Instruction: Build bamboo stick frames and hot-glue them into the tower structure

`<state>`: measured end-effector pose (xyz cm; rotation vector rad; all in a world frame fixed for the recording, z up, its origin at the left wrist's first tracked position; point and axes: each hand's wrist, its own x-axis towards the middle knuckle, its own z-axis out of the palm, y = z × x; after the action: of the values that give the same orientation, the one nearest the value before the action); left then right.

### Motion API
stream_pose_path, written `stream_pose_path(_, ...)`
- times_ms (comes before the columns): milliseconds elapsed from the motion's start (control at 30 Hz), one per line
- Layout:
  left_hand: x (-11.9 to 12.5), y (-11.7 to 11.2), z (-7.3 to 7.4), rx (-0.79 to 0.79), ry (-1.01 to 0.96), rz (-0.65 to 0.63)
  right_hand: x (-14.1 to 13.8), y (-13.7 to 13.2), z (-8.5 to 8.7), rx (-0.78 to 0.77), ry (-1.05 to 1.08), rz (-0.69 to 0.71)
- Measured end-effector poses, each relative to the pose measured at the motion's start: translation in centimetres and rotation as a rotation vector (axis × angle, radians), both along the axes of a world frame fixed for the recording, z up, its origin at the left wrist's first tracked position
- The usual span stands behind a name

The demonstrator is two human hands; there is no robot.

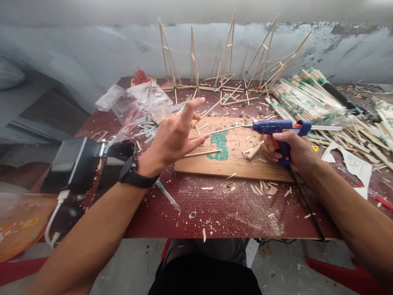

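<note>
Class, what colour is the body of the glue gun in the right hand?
Dark blue; the glue gun shows best in the head view.

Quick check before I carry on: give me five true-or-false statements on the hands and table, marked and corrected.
1. The right hand grips a blue glue gun. True.
2. A watch is worn on the right arm. False: the black watch is on the left.
3. The glue gun points toward the left hand's side. True.
4. Packaged sticks lie on the table's left side. False: the packaged sticks lie on the right.
5. A wooden board rests on the table. True.
</note>
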<state>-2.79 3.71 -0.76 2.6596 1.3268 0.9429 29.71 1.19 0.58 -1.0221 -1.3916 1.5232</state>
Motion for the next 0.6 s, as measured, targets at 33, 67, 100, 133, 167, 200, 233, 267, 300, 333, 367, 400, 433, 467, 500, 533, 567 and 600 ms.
stream_pose_path(33,0.02,-0.01,0.01,0.000,-0.001,0.002,0.00,0.00,0.01,0.000,-0.002,0.002)
stream_pose_path(67,0.04,-0.03,0.04,0.000,-0.001,0.005,0.01,0.00,0.01,0.000,-0.004,0.003)
stream_pose_path(100,0.05,-0.05,0.06,0.001,0.000,0.008,0.02,0.00,0.02,0.000,-0.006,0.003)
stream_pose_path(133,0.07,-0.06,0.08,0.003,0.001,0.011,0.03,0.00,0.02,0.000,-0.006,0.002)
stream_pose_path(167,0.07,-0.07,0.09,0.005,0.003,0.012,0.05,-0.01,0.03,0.000,-0.007,0.000)
stream_pose_path(200,0.07,-0.06,0.09,0.008,0.005,0.012,0.06,-0.02,0.05,-0.001,-0.009,-0.002)
stream_pose_path(233,0.05,-0.05,0.08,0.012,0.005,0.010,0.07,-0.03,0.06,-0.003,-0.011,-0.002)
stream_pose_path(267,0.02,-0.03,0.06,0.016,0.007,0.008,0.09,-0.03,0.06,-0.006,-0.014,-0.002)
stream_pose_path(300,-0.01,-0.01,0.05,0.020,0.009,0.006,0.12,-0.03,0.05,-0.009,-0.019,-0.002)
stream_pose_path(333,-0.06,0.01,0.04,0.022,0.013,0.006,0.16,-0.03,0.02,-0.012,-0.025,-0.002)
stream_pose_path(367,-0.10,0.02,0.04,0.024,0.019,0.007,0.22,-0.03,-0.04,-0.013,-0.031,-0.004)
stream_pose_path(400,-0.14,0.03,0.06,0.024,0.025,0.008,0.28,-0.03,-0.13,-0.013,-0.039,-0.007)
stream_pose_path(433,-0.18,0.01,0.11,0.023,0.029,0.009,0.33,-0.03,-0.22,-0.011,-0.050,-0.013)
stream_pose_path(467,-0.22,-0.02,0.18,0.023,0.032,0.009,0.37,-0.05,-0.32,-0.007,-0.063,-0.023)
stream_pose_path(500,-0.25,-0.06,0.26,0.024,0.031,0.007,0.37,-0.09,-0.40,-0.001,-0.077,-0.033)
stream_pose_path(533,-0.28,-0.10,0.34,0.027,0.028,0.005,0.34,-0.15,-0.45,0.005,-0.093,-0.047)
stream_pose_path(567,-0.32,-0.15,0.43,0.033,0.022,0.003,0.28,-0.23,-0.44,0.009,-0.113,-0.060)
stream_pose_path(600,-0.36,-0.19,0.50,0.039,0.016,0.004,0.19,-0.36,-0.37,0.009,-0.137,-0.072)
